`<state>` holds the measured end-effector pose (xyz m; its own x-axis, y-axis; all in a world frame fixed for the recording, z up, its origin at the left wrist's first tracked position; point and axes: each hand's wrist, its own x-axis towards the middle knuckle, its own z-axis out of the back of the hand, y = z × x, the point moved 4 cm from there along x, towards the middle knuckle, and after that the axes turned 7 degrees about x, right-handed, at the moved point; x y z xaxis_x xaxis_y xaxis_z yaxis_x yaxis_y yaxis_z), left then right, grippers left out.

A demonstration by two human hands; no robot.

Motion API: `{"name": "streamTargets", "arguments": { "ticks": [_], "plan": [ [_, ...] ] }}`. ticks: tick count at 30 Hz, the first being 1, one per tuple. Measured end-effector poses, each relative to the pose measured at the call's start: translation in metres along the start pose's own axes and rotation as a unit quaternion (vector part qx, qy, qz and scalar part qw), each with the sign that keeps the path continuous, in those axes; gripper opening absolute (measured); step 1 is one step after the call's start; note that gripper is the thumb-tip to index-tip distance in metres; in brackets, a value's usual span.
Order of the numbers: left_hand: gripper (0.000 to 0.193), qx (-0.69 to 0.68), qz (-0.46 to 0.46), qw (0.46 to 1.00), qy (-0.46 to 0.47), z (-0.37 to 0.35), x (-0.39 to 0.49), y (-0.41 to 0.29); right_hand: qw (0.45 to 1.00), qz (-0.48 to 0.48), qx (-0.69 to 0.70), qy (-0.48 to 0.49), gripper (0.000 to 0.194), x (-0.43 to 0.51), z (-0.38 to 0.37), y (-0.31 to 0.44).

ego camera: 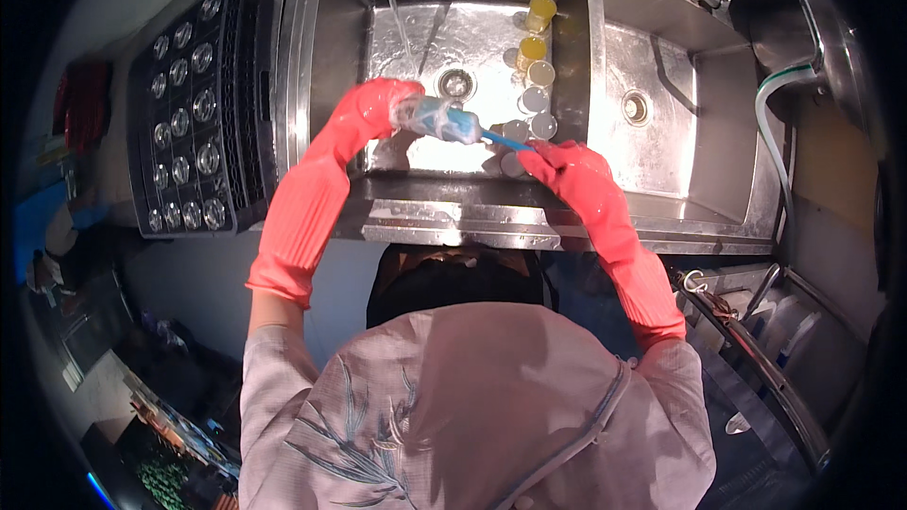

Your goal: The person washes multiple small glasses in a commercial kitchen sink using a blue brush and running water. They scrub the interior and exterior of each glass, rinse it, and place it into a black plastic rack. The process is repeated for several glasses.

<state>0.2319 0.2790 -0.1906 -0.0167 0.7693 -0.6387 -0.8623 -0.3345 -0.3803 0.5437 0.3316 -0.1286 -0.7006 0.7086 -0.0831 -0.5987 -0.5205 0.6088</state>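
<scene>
My left hand [372,110], in a long pinkish-red rubber glove, grips the base of a clear drinking glass [419,115] covered in suds. The glass lies on its side above the left sink basin [443,18], mouth towards the right. A blue-handled bottle brush [507,141] is in my right hand [577,173], gloved alike, with its blue head inside the glass. Along the basin's right side stand several glasses; a far yellow one [541,13] and a second yellow one [532,51] precede clear or whitish ones [541,74]. Some near ones are partly hidden behind the brush and glove.
A thin water stream [395,3] falls into the left basin near its drain [455,85]. On the left, a dark glass rack [244,127] holds several glasses. The right basin [655,149] has its own drain. A curved pipe with a pale hose [767,120] stands at far right.
</scene>
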Motion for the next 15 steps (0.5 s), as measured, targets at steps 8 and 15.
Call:
{"name": "streamTargets", "arguments": {
  "ticks": [8, 15],
  "plan": [
    [0.042, -0.263, -0.056, 0.956, -0.120, -0.038, 0.007, -0.022, 0.724, -0.450, 0.472, 0.227, 0.048, -0.021, -0.051, -0.001],
    [0.043, -0.250, -0.138, 0.929, -0.235, -0.081, 0.087, 0.053, 0.489, -0.449, 0.748, 0.017, 0.061, -0.066, -0.046, -0.030]
  ]
}}
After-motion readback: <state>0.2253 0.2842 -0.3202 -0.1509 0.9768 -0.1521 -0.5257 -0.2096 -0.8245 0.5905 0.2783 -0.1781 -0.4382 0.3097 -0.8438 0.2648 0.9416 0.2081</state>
